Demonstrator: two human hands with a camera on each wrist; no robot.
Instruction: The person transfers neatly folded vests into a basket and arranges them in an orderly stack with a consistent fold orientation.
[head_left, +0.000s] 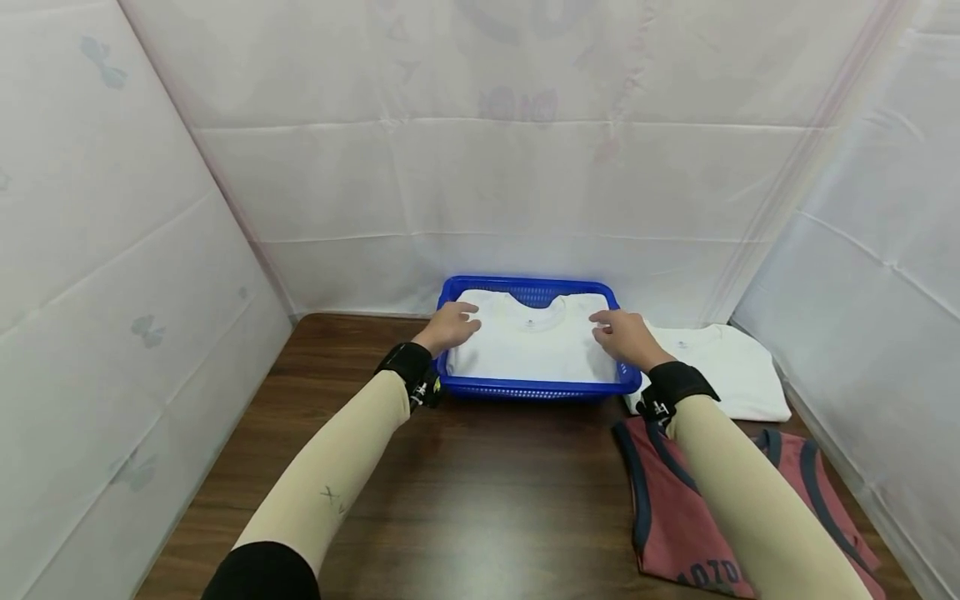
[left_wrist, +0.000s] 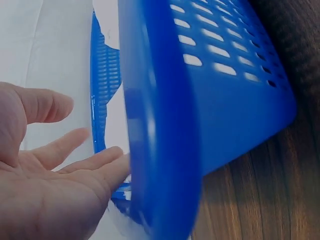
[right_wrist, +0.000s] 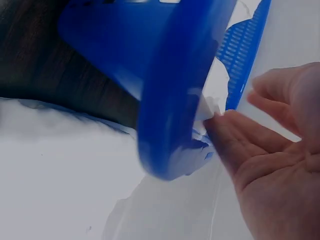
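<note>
A folded white T-shirt (head_left: pixel 532 346) lies flat inside a blue plastic basket (head_left: pixel 540 389) with perforated walls. My left hand (head_left: pixel 450 325) is over the basket's left rim, its fingers loosely extended toward the shirt's left side. In the left wrist view, the thumb of the left hand (left_wrist: pixel 60 155) stands apart from the fingers, and some fingertips are behind the rim. Across the basket, my right hand (head_left: pixel 628 336) is over the right rim. The right wrist view shows the fingertips of the right hand (right_wrist: pixel 270 145) at the white cloth's edge, thumb apart from them.
Right of the basket lies another folded white T-shirt (head_left: pixel 731 375). In front of it, partly under my right forearm, is a red sleeveless top (head_left: pixel 682 517) with dark trim and lettering. White sheeting (head_left: pixel 480 183) walls the brown wooden table (head_left: pixel 465 500) at the back and sides.
</note>
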